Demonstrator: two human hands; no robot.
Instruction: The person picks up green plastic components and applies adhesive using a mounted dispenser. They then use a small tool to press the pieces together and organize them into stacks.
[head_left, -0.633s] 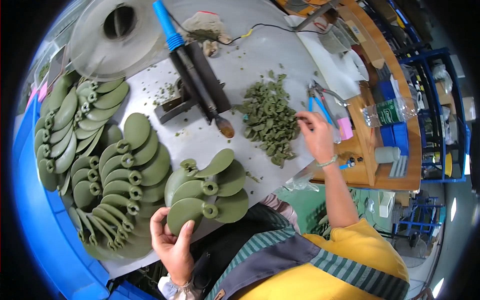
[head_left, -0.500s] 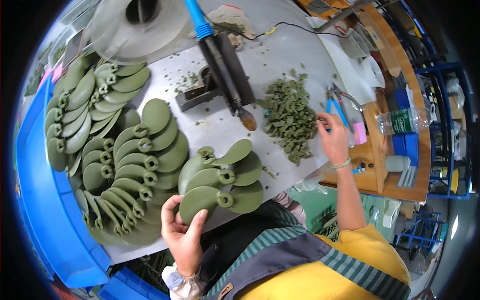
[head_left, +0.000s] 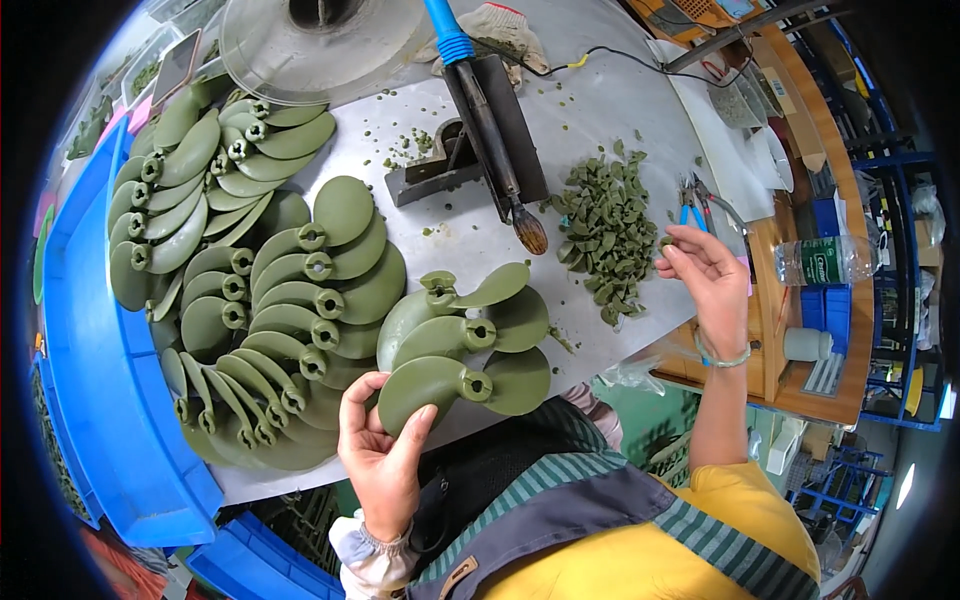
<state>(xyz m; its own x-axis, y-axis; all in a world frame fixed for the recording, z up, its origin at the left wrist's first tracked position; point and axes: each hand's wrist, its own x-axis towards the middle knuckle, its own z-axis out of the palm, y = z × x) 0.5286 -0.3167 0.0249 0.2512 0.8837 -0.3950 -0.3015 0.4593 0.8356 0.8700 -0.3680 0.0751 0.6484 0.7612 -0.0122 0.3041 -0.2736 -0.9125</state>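
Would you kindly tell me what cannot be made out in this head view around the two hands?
- Small green piece in the right hand: too small to tell its shape.
- Lowest green propeller blade: near edge covered by the left hand.
- Clear round lid: cut off by the top edge.
- Blue-handled pliers: partly behind the right hand's fingers.

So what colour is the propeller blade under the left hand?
Olive green, plain: the propeller blade at the left hand, head view.

Olive-green propeller blades (head_left: 300, 300), blue crate (head_left: 90, 400), blue-handled pliers (head_left: 688, 208), yellow shirt (head_left: 640, 550)
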